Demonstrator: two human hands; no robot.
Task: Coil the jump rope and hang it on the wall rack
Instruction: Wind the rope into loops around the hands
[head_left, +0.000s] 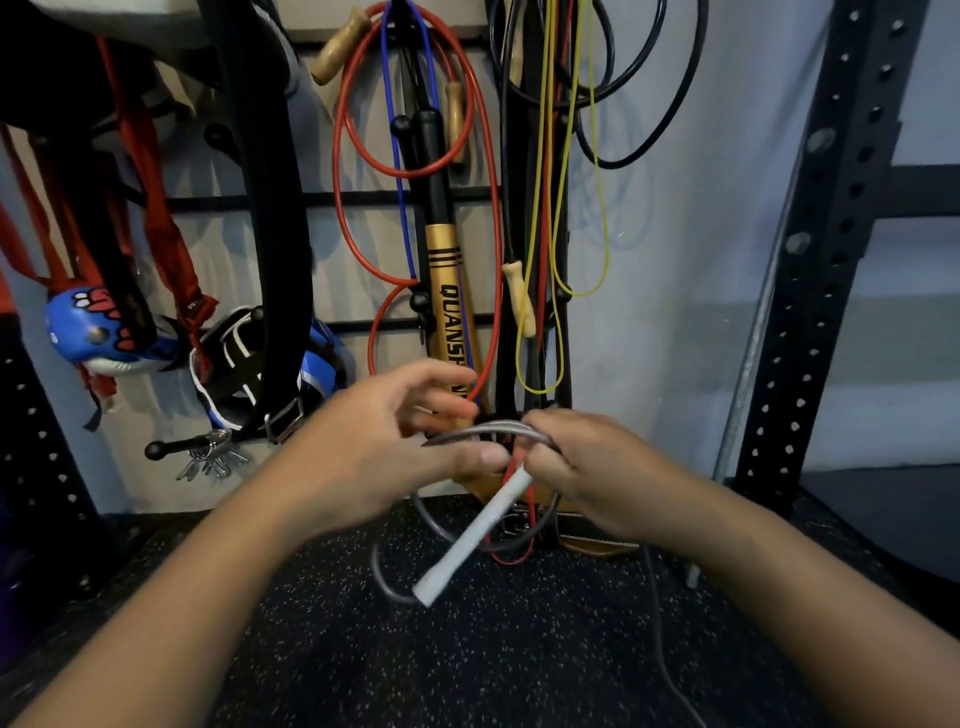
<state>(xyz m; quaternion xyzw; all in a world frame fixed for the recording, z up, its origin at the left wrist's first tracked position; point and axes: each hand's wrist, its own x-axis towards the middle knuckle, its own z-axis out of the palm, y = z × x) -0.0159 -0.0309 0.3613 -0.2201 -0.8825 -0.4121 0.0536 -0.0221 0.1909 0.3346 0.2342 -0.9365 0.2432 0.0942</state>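
Grey jump rope (488, 431) loops bunched in right hand's (587, 467) closed grip; white handle (475, 530) hangs toward seven o'clock; left hand (384, 441), fingers apart, nearer it.

Both forearms are bare, without sleeves, and neither hand (374, 441) (592, 467) wears rings or gloves.

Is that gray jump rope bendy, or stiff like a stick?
Probably bendy: the gray jump rope curves in loops from the right hand. Its white handle looks stiff and straight. Loose coils would likely spring open if let go.
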